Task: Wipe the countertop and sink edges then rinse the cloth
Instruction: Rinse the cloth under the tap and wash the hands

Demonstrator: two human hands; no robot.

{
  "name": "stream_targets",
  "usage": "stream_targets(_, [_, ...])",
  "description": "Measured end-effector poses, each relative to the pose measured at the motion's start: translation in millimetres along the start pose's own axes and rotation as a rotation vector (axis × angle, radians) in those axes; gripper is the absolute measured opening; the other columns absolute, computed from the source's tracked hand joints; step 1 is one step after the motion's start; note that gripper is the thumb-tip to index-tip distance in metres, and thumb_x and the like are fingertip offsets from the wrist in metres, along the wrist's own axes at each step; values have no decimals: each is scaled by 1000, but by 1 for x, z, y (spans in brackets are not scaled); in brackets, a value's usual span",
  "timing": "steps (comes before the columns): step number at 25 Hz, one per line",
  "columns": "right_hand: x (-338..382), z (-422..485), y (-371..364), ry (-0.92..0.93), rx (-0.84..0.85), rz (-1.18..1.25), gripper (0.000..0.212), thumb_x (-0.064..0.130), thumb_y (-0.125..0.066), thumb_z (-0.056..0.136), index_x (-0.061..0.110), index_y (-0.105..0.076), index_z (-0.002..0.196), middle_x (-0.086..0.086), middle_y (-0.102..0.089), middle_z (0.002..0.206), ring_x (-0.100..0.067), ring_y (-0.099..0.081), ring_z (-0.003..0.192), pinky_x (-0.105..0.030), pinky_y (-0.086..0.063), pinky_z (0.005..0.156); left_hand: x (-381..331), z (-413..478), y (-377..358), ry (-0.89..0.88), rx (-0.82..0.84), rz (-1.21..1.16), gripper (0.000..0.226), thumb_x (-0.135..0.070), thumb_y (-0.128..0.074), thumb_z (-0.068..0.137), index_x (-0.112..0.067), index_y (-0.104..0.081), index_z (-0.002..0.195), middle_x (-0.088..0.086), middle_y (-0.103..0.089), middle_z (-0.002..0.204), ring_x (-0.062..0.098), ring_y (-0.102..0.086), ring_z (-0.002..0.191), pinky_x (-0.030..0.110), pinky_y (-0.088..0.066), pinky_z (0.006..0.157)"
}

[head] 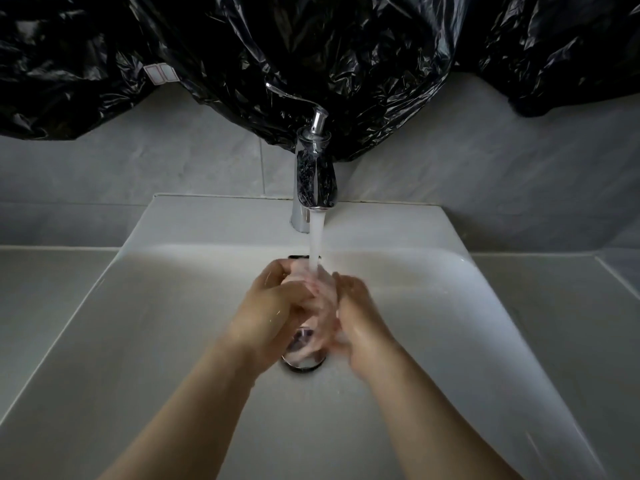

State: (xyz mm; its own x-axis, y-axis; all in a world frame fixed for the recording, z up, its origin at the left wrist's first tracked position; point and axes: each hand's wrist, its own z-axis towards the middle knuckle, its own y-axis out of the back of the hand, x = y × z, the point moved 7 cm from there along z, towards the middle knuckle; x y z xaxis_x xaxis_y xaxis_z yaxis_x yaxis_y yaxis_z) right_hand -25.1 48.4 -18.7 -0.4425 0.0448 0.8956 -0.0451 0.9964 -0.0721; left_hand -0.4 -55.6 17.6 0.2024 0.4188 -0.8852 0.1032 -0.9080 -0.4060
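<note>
Both my hands are together in the middle of the white sink [467,323], under the water stream [316,237] that runs from the chrome faucet [313,174]. My left hand [273,299] and my right hand [363,320] are closed around a pale pink, wet cloth [320,322] bunched between them. The cloth and my fingers are motion-blurred, so its shape is unclear. Water hits the top of the bunch. The chrome drain [301,366] shows just below my hands, partly hidden by them.
Grey countertop lies on the left [45,289] and on the right [571,306] of the basin. Crumpled black plastic sheeting [311,46] hangs over the wall behind the faucet. Grey wall tiles [138,168] run below it.
</note>
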Motion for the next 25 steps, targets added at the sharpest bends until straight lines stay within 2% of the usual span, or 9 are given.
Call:
stream_targets(3, [-6, -12, -19, -128, 148, 197, 49, 56, -38, 93, 22, -72, 85, -4, -68, 84, -16, -58, 64, -26, -40, 57, -8, -2, -8, 19, 118, -196, 56, 16, -54, 57, -15, -45, 102, 23, -61, 83, 29, -61, 70, 32, -51, 61])
stream_targets(4, [1, -7, -14, 24, 88, 111, 38, 50, -42, 94, 23, -68, 84, -1, -66, 81, -14, -57, 64, -25, -40, 56, -6, 0, -4, 73, 111, -238, 53, 13, -55, 58, -15, -46, 102, 20, -57, 82, 26, -57, 70, 30, -49, 63])
stream_targets(6, [26, -16, -7, 445, -116, -201, 13, 36, -52, 91, 30, -56, 81, -1, -61, 90, -16, -58, 77, -28, -46, 65, 5, 1, 4, 208, 8, -315, 14, -3, -54, 78, -7, -53, 92, 10, -50, 65, 15, -49, 57, 19, -43, 56])
stream_targets(9, [26, -31, -38, 707, -2, -579, 22, 50, -49, 84, 30, -53, 94, 3, -54, 105, -13, -55, 90, -31, -47, 80, 24, -2, -2, 260, -112, -234, 29, -10, -33, 95, -8, -51, 73, 1, -49, 45, 9, -48, 37, 14, -37, 37])
stream_targets(13, [25, -21, -23, 490, -96, -461, 23, 43, -45, 94, 30, -44, 75, 8, -53, 79, -19, -54, 82, -30, -43, 70, 33, -5, -16, 298, -159, -231, 33, -31, -34, 98, -11, -59, 88, 7, -62, 76, 22, -61, 72, 31, -52, 76])
stream_targets(17, [19, -4, -21, 351, -151, -306, 38, 42, -39, 97, 21, -61, 74, -4, -66, 81, -24, -60, 82, -35, -48, 74, 19, 1, -7, 172, -204, 221, 29, -27, -42, 97, -16, -54, 72, 0, -53, 65, 13, -50, 54, 20, -46, 44])
stream_targets(20, [2, 11, -13, 152, -109, -76, 48, 48, -39, 92, 15, -65, 69, -7, -67, 70, -28, -63, 67, -30, -45, 52, 9, 4, -1, 79, -88, 289, 24, -23, -62, 86, 1, -62, 83, 16, -64, 70, 27, -63, 62, 32, -54, 61])
stream_targets(23, [11, 15, 16, 158, -105, -278, 31, 40, -46, 95, 19, -52, 73, -3, -61, 77, -20, -57, 67, -23, -34, 47, 3, -2, -5, 56, 214, 415, 35, -5, -67, 72, -3, -61, 107, 15, -70, 95, 24, -69, 86, 34, -55, 79])
stream_targets(25, [21, 7, 26, 169, -78, -298, 13, 27, -60, 89, 18, -55, 82, 1, -59, 79, -13, -55, 66, -20, -37, 51, -8, 3, 15, -55, -63, 683, 26, -2, -61, 74, -15, -66, 96, 4, -70, 80, 13, -65, 68, 26, -54, 66])
